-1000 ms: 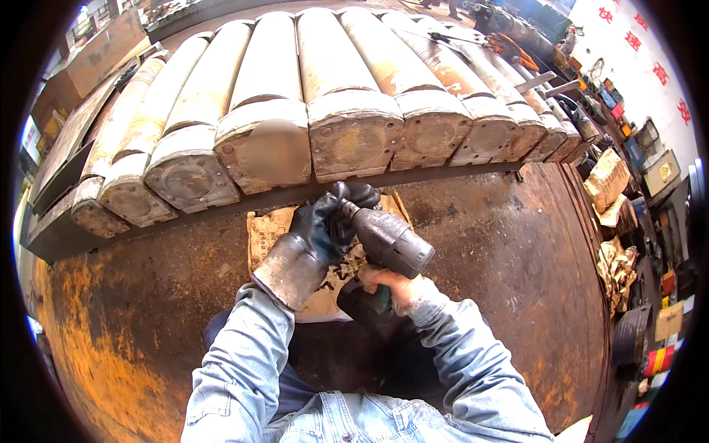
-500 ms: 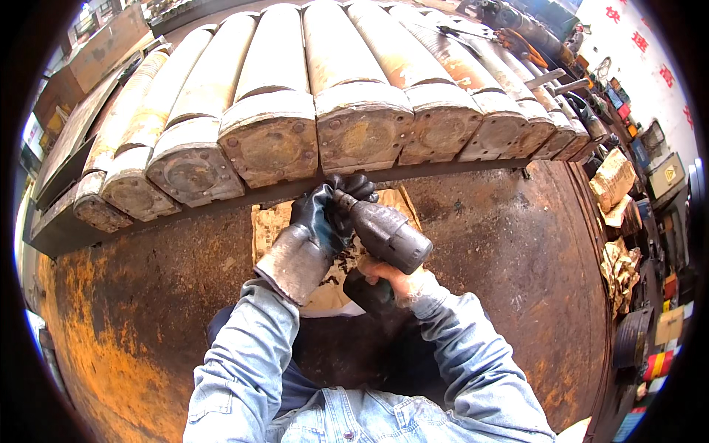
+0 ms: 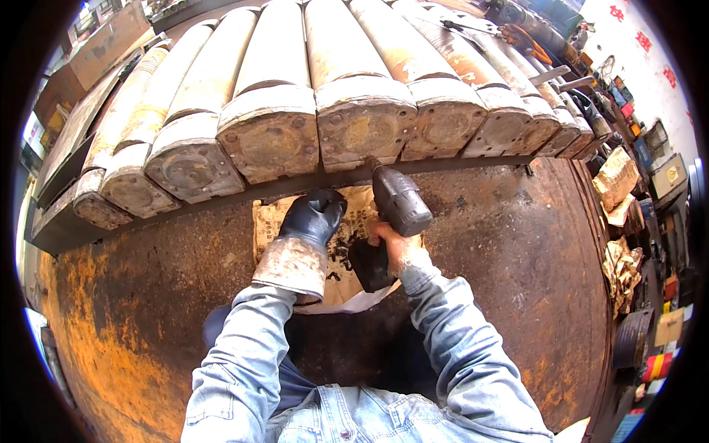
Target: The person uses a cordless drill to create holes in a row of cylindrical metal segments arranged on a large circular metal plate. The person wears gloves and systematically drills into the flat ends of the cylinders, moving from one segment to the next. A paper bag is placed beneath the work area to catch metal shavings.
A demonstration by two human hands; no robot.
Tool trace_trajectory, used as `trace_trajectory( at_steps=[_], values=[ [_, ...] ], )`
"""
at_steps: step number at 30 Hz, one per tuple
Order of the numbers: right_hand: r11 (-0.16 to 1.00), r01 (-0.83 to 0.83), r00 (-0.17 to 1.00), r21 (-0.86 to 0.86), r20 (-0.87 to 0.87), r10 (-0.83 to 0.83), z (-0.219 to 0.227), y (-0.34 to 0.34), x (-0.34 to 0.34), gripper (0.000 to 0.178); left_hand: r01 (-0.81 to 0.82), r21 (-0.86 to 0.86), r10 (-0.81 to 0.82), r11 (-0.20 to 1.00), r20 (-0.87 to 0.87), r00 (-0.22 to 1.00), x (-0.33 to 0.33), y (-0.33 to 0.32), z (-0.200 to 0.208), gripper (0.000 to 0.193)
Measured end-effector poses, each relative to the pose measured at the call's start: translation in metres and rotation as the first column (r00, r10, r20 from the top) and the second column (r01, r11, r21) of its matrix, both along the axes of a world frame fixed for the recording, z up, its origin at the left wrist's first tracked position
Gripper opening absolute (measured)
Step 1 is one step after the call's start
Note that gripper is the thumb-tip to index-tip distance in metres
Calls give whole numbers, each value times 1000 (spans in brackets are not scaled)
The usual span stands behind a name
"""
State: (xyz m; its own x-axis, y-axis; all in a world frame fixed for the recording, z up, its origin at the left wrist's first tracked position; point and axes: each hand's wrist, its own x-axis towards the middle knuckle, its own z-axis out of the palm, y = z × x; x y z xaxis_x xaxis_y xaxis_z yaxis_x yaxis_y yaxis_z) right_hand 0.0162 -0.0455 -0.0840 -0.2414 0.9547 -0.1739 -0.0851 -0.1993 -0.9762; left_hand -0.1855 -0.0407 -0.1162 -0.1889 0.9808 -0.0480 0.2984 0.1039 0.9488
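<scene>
Bare, my right hand (image 3: 396, 244) is wrapped round the handle of a dark cordless impact wrench (image 3: 402, 203). Its nose reaches the lower edge of a rusty square end block (image 3: 365, 133), part of a row of long cylinders (image 3: 343, 44); whether it sits on a bolt there is too small to tell. My left hand (image 3: 316, 215) wears a black glove with a pale, dirty cuff. Its fingers are curled in, and anything inside them is hidden. Below both hands lies a stained sheet of cardboard (image 3: 269, 221) with dark bits (image 3: 340, 251) scattered on it.
A dark steel beam (image 3: 295, 189) carries the cylinders. Bars (image 3: 550, 75) and orange-handled pliers (image 3: 517, 37) rest on those at the right. Crumpled brown paper (image 3: 620, 269) and assorted parts line the right side of the rusty floor plate (image 3: 509, 258).
The wrench's nose has swung away from my left glove, up and right to the end block. My left hand has drawn back to the left and down, its fingers now curled.
</scene>
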Motion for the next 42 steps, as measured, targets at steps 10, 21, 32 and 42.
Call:
trace_trajectory(
  at_steps=[10, 21, 32, 42],
  values=[
    [997, -79, 981, -15, 179, 80, -36, 11, -17, 27, -6, -192, -102, 981, -548, 830, -8, -31, 45, 57],
    [939, -74, 612, -335, -759, -222, -76, 50, -17, 22, -30, -49, 30, 998, 13, 999, -30, -31, -5, 52],
    [984, 144, 980, 109, -155, -126, -98, 48, -15, 15, -4, -35, 13, 999, 243, 970, -23, -32, 10, 35],
    [971, -2, 951, 237, 301, -72, -62, 36, -6, 21, 15, -63, 11, 998, 392, 920, -19, -23, 23, 32]
  ],
)
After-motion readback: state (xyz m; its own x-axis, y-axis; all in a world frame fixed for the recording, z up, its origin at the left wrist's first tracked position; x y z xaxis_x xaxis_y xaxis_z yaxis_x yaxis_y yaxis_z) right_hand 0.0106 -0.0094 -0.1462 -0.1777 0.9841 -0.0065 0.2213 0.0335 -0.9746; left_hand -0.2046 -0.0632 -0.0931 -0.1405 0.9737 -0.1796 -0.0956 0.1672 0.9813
